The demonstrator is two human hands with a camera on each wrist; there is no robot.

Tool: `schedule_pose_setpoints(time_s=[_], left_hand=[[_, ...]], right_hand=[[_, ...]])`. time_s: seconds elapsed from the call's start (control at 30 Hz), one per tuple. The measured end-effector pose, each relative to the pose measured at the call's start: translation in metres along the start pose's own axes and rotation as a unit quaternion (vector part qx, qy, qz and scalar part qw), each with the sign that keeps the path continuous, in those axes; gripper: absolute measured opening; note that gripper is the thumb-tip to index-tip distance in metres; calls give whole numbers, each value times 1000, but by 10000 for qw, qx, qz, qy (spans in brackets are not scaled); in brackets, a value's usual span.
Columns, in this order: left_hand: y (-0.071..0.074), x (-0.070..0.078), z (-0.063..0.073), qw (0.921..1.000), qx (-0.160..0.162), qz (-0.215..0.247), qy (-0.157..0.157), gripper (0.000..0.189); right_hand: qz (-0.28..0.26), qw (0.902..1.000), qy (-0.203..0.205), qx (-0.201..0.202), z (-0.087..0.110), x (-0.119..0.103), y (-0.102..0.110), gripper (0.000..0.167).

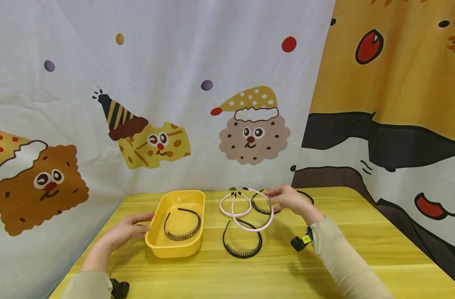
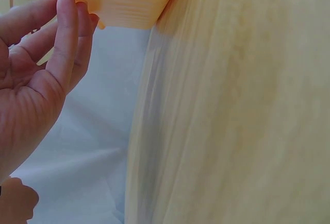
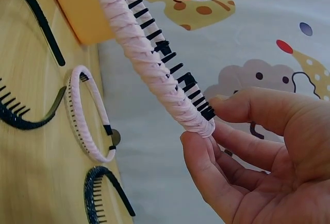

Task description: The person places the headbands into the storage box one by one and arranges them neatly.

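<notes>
Left hand (image 1: 126, 230), fingers extended, touching the near-left side of a yellow tray (image 1: 175, 251), which contains a dark headband (image 1: 182, 237). Pink headband (image 1: 235, 215) and black toothed headband (image 1: 242, 254) lie on the surface (image 1: 276, 270). Raised pink headband (image 1: 255, 229), pinched by the right hand (image 1: 290, 200).

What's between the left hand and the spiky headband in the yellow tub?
The yellow tub's side wall stands between the left hand and the spiky headband. The head view shows it.
</notes>
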State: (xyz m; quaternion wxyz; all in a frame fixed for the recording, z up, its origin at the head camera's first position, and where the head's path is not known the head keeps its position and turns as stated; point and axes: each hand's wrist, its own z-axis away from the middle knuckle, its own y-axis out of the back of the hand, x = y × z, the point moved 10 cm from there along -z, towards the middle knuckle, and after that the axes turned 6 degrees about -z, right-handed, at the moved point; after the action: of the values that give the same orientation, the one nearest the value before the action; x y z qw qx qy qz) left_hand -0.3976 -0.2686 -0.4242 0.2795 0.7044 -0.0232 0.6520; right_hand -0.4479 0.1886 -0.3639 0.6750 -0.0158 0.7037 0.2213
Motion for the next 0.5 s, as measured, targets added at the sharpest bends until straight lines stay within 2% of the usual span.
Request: schedule_pose_setpoints(time_s=[0.27,0.5], left_hand=[[0,1,0,10000,-16,-49,29,60],[-1,3,1,10000,-36,-42,38,62]], right_hand=[[12,10000,-80,-36,-9,-2,-14,42],[2,9999,13,-158,-16,-4,-24,43]])
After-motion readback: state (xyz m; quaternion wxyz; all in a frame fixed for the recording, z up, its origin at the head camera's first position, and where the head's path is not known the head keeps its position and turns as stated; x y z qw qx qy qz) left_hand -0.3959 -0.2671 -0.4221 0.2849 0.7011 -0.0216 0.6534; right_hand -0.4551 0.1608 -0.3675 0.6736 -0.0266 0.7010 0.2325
